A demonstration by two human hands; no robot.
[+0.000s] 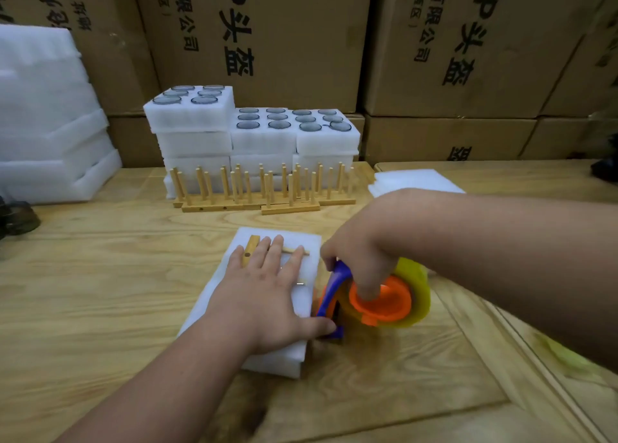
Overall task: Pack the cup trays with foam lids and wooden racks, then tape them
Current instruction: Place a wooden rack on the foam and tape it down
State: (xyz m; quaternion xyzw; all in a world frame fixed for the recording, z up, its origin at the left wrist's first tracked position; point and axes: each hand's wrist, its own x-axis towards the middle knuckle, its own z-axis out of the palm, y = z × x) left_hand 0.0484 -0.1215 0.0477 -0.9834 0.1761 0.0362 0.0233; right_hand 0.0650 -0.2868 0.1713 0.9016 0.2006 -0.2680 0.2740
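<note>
Cartons (267,34) printed "头盔", "有限公司"

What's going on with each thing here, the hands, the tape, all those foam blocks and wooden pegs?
Left hand: flat, pressing the rack.
Right hand: gripping the tape dispenser.
Tape dispenser: at the pack's right side.
Foam pack: lid on, lying on the table.
Rack: lying flat on the pack.
Cup trays: stacked, uncovered, cups showing.
Spare racks: standing upright.
Foam lids: piled, unused.
</note>
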